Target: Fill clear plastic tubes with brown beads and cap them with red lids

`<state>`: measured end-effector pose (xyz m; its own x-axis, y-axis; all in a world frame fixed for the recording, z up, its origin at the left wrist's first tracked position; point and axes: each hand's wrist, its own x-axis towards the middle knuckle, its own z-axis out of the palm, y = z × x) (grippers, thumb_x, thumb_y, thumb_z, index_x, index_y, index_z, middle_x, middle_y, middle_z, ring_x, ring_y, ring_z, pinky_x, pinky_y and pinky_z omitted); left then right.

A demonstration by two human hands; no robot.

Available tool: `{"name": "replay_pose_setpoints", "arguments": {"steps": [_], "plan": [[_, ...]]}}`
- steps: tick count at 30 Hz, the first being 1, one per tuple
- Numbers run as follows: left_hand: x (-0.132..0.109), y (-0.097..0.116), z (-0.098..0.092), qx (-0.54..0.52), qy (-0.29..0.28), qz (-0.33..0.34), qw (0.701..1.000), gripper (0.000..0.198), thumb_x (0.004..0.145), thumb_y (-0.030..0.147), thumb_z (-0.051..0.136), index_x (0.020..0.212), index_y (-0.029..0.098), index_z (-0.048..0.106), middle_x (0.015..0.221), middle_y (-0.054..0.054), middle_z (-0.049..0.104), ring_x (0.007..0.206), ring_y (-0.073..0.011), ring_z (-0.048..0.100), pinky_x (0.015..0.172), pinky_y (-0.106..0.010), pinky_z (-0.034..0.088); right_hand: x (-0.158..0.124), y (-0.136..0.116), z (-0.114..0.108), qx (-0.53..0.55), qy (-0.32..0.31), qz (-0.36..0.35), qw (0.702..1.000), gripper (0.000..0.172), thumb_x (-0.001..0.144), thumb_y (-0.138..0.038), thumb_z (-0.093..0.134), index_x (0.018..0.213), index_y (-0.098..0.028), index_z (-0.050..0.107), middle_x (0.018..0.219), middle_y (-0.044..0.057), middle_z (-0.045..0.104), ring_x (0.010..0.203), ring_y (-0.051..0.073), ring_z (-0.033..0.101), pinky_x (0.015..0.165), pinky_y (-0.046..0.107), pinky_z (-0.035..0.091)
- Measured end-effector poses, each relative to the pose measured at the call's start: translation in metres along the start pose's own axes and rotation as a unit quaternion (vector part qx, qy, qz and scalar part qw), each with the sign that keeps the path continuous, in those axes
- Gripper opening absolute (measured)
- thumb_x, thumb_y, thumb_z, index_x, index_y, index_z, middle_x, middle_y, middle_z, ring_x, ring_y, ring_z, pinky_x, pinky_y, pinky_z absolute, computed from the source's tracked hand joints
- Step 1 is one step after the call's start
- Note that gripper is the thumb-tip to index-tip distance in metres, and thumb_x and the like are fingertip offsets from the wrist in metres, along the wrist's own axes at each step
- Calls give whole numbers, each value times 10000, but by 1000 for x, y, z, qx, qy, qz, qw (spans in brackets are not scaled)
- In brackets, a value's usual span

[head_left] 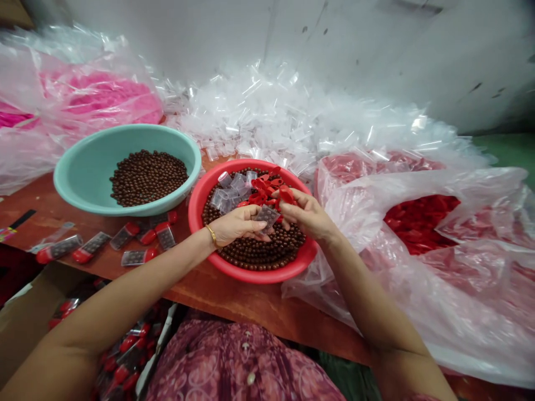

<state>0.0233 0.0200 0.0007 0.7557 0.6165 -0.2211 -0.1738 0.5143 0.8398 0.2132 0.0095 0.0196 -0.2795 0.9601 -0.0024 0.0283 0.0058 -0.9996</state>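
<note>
Above a red basin (200,245) of brown beads (259,253), my left hand (238,224) is closed around a clear plastic tube (267,216) with brown beads inside. My right hand (307,214) pinches a red cap (286,194) close to the tube's end; cap and tube look apart, though fingers partly cover the gap. Behind my hands, empty clear tubes (234,190) and loose red caps (261,186) lie on the beads in the basin.
A teal basin (83,167) with beads stands to the left. Capped, filled tubes (92,247) lie before it; more fill a cardboard box (29,317) below. Clear tubes (267,106) heap along the wall. Plastic bags hold red caps (418,223) at right, pink pieces (104,97) at left.
</note>
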Motion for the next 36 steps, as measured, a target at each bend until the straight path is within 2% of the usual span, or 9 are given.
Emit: {"name": "replay_pose_setpoints", "arguments": {"steps": [3, 10, 16, 19, 25, 28, 31, 33, 36], "plan": [[-1, 1, 1, -5, -13, 1, 1000, 377, 643, 264, 777, 913, 131, 551, 827, -13, 623, 800, -114, 610, 740, -281, 532, 0, -7, 4, -59, -42, -30, 997, 374, 567, -374, 794, 829, -180, 611, 599, -66, 436, 523, 68, 408, 508, 226, 344], [0, -1, 2, 13, -24, 20, 999, 404, 625, 316, 789, 891, 122, 555, 809, -9, 614, 766, -103, 598, 716, -265, 529, -5, 2, 3, -76, -1, -21, 997, 453, 546, -433, 803, 610, -195, 423, 566, -69, 398, 496, 61, 368, 463, 215, 301], [-1, -1, 4, 64, 41, 18, 997, 325, 695, 253, 721, 909, 128, 510, 831, -14, 634, 713, -85, 608, 698, -242, 499, -16, 9, 1, -2, 33, 75, 997, 418, 670, -535, 664, 888, -222, 494, 560, -94, 384, 380, 49, 299, 338, 193, 287], [-1, -2, 6, 92, 52, 36, 994, 286, 717, 217, 690, 915, 134, 500, 826, -10, 634, 702, -76, 598, 682, -225, 486, -18, 11, 4, 49, 63, 92, 993, 369, 738, -557, 544, 885, -223, 490, 562, -86, 366, 371, 53, 261, 318, 199, 296], [0, -4, 10, 121, 31, 85, 988, 253, 696, 170, 688, 893, 133, 534, 804, 12, 592, 739, -73, 555, 671, -194, 482, -19, 11, 18, -71, 115, 17, 991, 299, 803, -470, 518, 948, -217, 586, 502, -68, 356, 401, 86, 314, 378, 225, 296], [1, -4, 9, 118, 35, 102, 987, 256, 688, 198, 698, 876, 135, 535, 783, 25, 560, 707, -66, 537, 652, -191, 488, -21, 12, 21, -144, 127, -39, 981, 333, 841, -468, 491, 1029, -224, 616, 561, -30, 452, 496, 117, 425, 449, 246, 353], [1, -4, 8, 116, 44, 101, 987, 272, 699, 228, 690, 892, 137, 521, 776, 22, 558, 686, -67, 538, 631, -196, 492, -23, 11, 20, -156, 148, -60, 975, 359, 835, -475, 506, 1085, -235, 601, 651, 0, 537, 541, 129, 466, 464, 254, 375], [1, -4, 8, 118, 40, 88, 988, 275, 712, 241, 679, 902, 136, 511, 758, 16, 571, 670, -71, 541, 613, -199, 487, -23, 7, 18, -139, 136, -45, 980, 369, 793, -471, 570, 1075, -234, 594, 685, 0, 567, 505, 113, 446, 440, 246, 361], [-1, -4, 8, 117, 23, 73, 990, 279, 706, 256, 685, 881, 133, 505, 735, 13, 573, 662, -75, 542, 595, -201, 480, -21, 0, 16, -126, 70, -37, 989, 364, 680, -438, 698, 946, -205, 614, 738, 3, 595, 557, 109, 488, 501, 248, 401]]}}
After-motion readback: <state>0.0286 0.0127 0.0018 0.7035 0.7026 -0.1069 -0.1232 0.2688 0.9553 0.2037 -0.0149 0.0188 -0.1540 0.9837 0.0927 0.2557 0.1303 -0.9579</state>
